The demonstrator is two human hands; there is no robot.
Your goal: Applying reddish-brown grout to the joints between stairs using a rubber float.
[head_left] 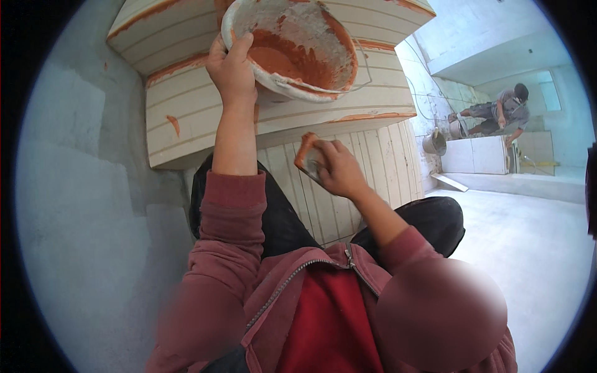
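My left hand (233, 69) grips the rim of a white bucket (264, 82), thumb over the edge. The bucket is tilted so its mouth faces me, and orange-brown paste (291, 59) coats its bottom and inner wall. A thin wire handle (367, 65) hangs at its right side. Below and to the right of the bucket, my right hand (341, 168) holds a small flat scraper (309, 163), its edge smeared with the same orange paste. The scraper is apart from the bucket, above the lower tiled step. Its far side is partly hidden by my fingers.
Grooved cream-tiled steps (186, 121) rise before me, with orange paste along their edges. A grey wall (81, 137) stands close on the left. At the right, another person (511, 110) works beside large pale tiles (476, 155) and a grey bucket (435, 143).
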